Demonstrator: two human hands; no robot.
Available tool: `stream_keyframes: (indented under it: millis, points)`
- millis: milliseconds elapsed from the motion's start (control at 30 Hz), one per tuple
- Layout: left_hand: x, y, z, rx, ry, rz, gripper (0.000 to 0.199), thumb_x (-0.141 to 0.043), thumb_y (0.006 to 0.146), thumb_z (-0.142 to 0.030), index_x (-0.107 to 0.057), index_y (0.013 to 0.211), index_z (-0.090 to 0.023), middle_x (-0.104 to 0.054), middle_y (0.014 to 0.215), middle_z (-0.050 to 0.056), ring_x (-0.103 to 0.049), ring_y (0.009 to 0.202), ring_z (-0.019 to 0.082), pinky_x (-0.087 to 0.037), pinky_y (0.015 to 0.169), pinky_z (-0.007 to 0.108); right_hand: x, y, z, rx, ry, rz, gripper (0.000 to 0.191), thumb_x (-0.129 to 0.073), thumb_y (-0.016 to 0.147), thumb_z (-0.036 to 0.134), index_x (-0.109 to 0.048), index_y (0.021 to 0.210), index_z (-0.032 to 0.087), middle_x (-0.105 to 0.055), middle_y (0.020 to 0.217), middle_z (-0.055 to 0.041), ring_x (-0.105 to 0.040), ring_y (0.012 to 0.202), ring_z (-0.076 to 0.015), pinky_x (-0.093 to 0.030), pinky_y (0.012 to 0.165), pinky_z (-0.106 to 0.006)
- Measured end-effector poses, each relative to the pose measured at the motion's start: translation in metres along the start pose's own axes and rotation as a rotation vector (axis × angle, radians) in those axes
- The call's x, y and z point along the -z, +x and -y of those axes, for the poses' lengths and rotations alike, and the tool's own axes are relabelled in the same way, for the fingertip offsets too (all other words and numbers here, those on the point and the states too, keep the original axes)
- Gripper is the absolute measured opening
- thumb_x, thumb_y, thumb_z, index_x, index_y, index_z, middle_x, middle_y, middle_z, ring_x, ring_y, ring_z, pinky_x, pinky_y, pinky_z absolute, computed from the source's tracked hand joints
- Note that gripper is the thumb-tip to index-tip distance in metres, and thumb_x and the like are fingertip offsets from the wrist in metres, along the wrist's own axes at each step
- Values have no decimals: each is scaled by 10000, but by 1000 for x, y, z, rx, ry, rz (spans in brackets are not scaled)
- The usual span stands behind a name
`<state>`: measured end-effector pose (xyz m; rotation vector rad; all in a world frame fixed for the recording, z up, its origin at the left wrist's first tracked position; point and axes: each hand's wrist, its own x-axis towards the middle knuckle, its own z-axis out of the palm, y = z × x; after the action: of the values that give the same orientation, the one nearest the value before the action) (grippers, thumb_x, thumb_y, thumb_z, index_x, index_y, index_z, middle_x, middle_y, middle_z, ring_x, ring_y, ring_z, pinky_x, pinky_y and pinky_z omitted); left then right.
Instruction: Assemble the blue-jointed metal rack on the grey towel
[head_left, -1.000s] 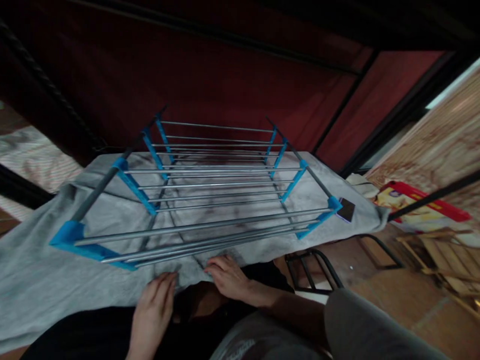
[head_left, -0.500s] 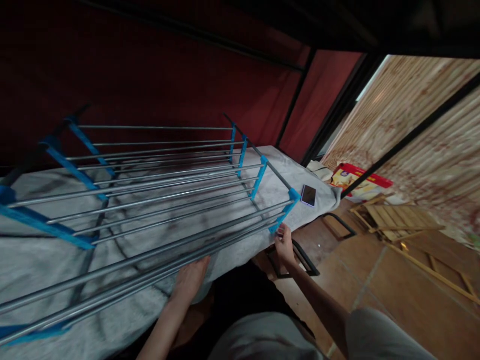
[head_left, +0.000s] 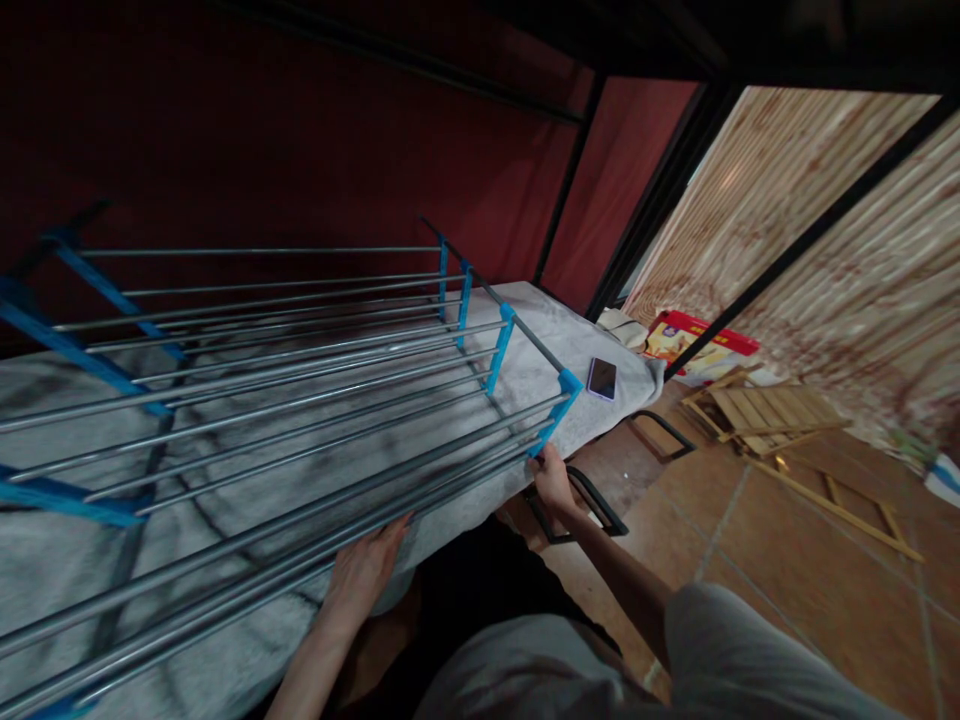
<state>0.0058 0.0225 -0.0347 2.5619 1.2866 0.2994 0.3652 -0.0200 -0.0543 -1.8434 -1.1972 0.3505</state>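
Note:
A shoe rack [head_left: 330,428] of grey metal tubes and blue plastic brackets lies across the grey cloth-covered surface in front of me. My left hand [head_left: 367,570] is at its nearest tubes, fingers closed against the lowest one; the fingertips are partly hidden. At the right end, my right hand [head_left: 553,480] pinches the lower tip of the nearest blue bracket [head_left: 556,415], where the lower tubes meet it. Dark tubes link the brackets at both ends. The rack's near left corner runs out of view.
A phone [head_left: 602,379] lies on the grey cloth [head_left: 551,325] right of the rack. Beyond are a red and yellow box [head_left: 701,345] and a folded wooden piece [head_left: 780,412] on the tiled floor. Black metal legs [head_left: 600,505] stand beside my right arm. A dark red wall rises behind.
The view has turned slightly right, so the rack sits further left in the picture. Both hands keep about the same places on the rack.

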Motion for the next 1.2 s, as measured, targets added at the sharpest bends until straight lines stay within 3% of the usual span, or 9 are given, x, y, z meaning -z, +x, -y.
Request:
stream_keyframes:
  millis: [333,633,833,1200]
  points:
    - [-6,-6,10,-10,-59,-71,388,-424,979,-302,-655,1291,-306,-742,1147,54,-717,1021,272,-575,848,367,-2,-7,13,-3,-42,26,318,-480,762,161,-577,1064,185,-631,1049,-74,-595,981,-218,-486,929,-399]
    - [2,-4,4,9,-3,3,432,-348,1000,-311,-653,1299,-243,-728,1176,81,-714,1035,269,-569,874,381,-7,-7,13,0,4,-16,312,-512,776,171,-568,1080,210,-620,1066,-63,-576,1004,-219,-465,964,-385]
    - [7,-6,3,26,-15,52,433,-342,1008,-305,-642,1311,-233,-713,1207,77,-697,1077,270,-551,927,404,-10,-8,12,-51,31,-19,239,-524,776,203,-541,1014,209,-590,1047,-74,-548,1070,-243,-419,1024,-442]
    - [5,-4,5,66,-34,122,432,-364,1003,-289,-613,1354,-243,-688,1249,83,-681,1112,293,-549,928,431,-11,-8,10,-33,53,-30,266,-536,784,210,-536,1049,218,-585,1075,-70,-548,1009,-237,-441,989,-440]
